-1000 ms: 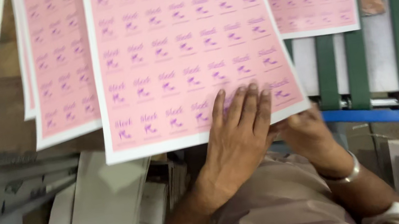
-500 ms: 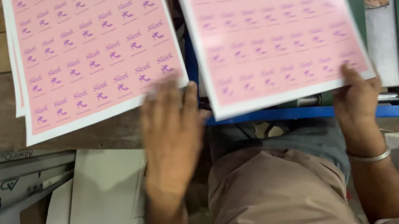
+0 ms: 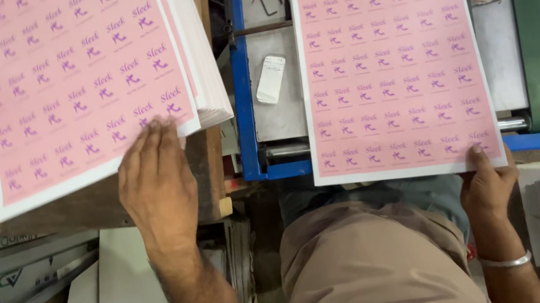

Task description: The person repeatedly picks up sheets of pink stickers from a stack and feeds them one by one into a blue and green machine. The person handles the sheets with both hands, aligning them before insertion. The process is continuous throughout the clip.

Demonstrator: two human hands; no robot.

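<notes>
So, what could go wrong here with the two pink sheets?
1. The right hand pinches the single sheet only at its lower corner, so it may sag, crease or slip as it lies over the blue frame.
2. The left hand rests on the stack at its near edge; a push could drag the top sheet askew.
3. The small white piece beside the sheet might get covered.

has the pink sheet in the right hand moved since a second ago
Yes. The sheet in the right hand went right, off the stack, onto the blue frame.
</notes>
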